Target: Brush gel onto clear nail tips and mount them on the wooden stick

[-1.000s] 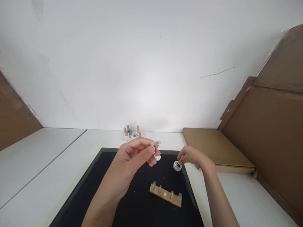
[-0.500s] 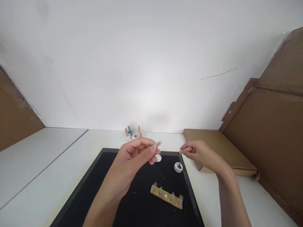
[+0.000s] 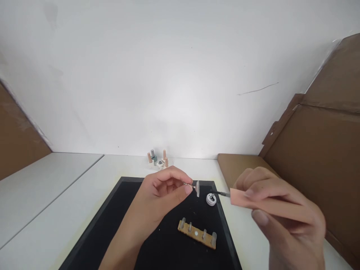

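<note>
My left hand [image 3: 165, 191] is closed in a pinch on the thin metal stem of a nail tip holder [image 3: 194, 186]. A clear false nail tip [image 3: 197, 189] stands at the stem's end, its length roughly upright. At the right, close to the camera, my right hand [image 3: 278, 213] grips the pink cap of a nail polish brush [image 3: 237, 197]. Its dark bristle end points left toward the nail tip, with a gap between them. Below, a cork-coloured strip [image 3: 191, 234] on the black mat carries several more clear nail tips upright.
A small round white container [image 3: 211, 199] sits near the black mat's [image 3: 152, 243] right edge. Several polish bottles [image 3: 157, 159] with pink and grey caps stand by the back wall. A flat cardboard box [image 3: 239, 165] lies to the right, beside a tall cardboard panel [image 3: 323, 150].
My right hand has come nearer the camera, and the brush now shows plainly. My left hand has turned the nail tip from slanting to nearly upright and now hides the white disc behind it.
</note>
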Action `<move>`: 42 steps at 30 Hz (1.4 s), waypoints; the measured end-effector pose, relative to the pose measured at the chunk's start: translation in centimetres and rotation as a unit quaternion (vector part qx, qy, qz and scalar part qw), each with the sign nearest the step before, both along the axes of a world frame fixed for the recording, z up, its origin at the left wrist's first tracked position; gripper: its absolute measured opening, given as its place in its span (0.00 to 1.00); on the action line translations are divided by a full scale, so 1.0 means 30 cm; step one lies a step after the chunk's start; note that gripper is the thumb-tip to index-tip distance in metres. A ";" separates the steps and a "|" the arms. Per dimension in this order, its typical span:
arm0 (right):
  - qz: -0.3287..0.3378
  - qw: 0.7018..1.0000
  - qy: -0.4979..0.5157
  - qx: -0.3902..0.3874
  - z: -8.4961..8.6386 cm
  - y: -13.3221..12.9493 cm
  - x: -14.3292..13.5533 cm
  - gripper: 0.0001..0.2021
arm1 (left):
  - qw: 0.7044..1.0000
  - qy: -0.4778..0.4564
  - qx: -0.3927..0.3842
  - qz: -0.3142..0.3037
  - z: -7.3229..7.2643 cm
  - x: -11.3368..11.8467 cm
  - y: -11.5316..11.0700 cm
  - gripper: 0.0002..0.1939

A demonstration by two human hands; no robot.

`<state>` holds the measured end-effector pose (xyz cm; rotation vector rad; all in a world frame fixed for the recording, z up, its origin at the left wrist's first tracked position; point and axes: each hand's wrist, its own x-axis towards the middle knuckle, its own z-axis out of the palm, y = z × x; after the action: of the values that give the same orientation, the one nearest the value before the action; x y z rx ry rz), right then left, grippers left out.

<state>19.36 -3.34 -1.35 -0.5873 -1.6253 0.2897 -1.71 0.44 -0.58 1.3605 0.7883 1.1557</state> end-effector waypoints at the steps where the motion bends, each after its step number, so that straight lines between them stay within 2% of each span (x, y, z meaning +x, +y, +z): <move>1: 0.002 1.000 -0.003 -0.010 0.005 -0.003 -0.008 0.05 | 1.000 0.002 0.003 -0.002 0.004 0.000 0.000 0.03; 11: 0.015 0.999 -0.019 -0.035 0.011 -0.013 -0.008 0.03 | 1.000 0.008 0.028 -0.003 0.012 0.017 -0.022 0.04; 30: 0.022 0.999 -0.029 -0.041 0.017 -0.009 0.001 0.08 | 0.999 0.016 0.037 -0.002 0.012 0.020 -0.032 0.06; 36: 0.013 0.999 -0.031 -0.035 0.019 -0.007 0.002 0.08 | 0.999 0.014 0.041 -0.002 0.008 0.016 -0.030 0.06; 42: 0.030 1.000 0.003 0.000 -0.004 0.009 0.000 0.05 | 0.999 0.013 0.050 -0.010 -0.008 0.010 -0.026 0.07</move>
<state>19.37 -3.08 -1.48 -0.5377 -1.6387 0.3370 -1.40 -0.33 -0.82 1.4660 0.7427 1.1779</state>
